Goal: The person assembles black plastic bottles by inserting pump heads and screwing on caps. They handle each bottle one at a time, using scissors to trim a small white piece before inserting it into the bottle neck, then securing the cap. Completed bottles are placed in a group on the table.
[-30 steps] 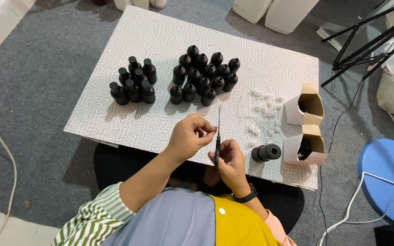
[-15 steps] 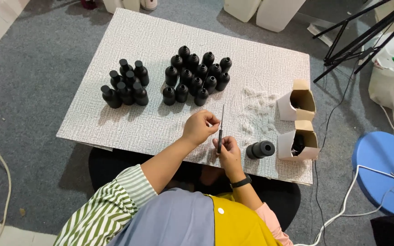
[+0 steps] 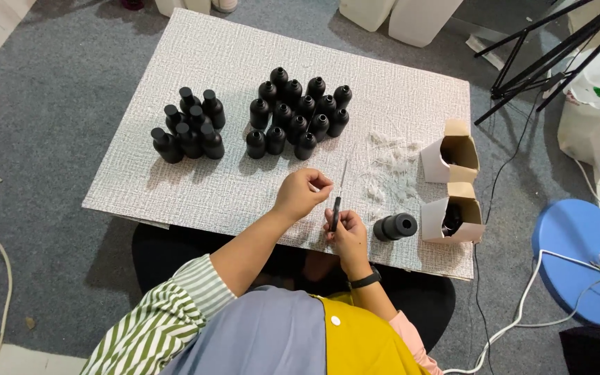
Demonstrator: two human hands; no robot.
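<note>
Right hand closed round the dark handle of a slim pointed tool, tip aimed up the white board; left hand pinched narrow just beside the blade, contents too small to tell. Risk of a pricked fingertip with fingers so near the point; risk too of an elbow knocking the lying black bottle.

2 small cardboard boxes lie on the white mat to the right of the right hand.

Upper box: white outside, brown inside, flap open, mouth facing up and right, well right of the hand and above it.

Lower box: same white and brown, flap open, something dark inside, level with the hand, just beyond the black bottle on its side.

Far right, off the mat: white bag with a green patch.
</note>
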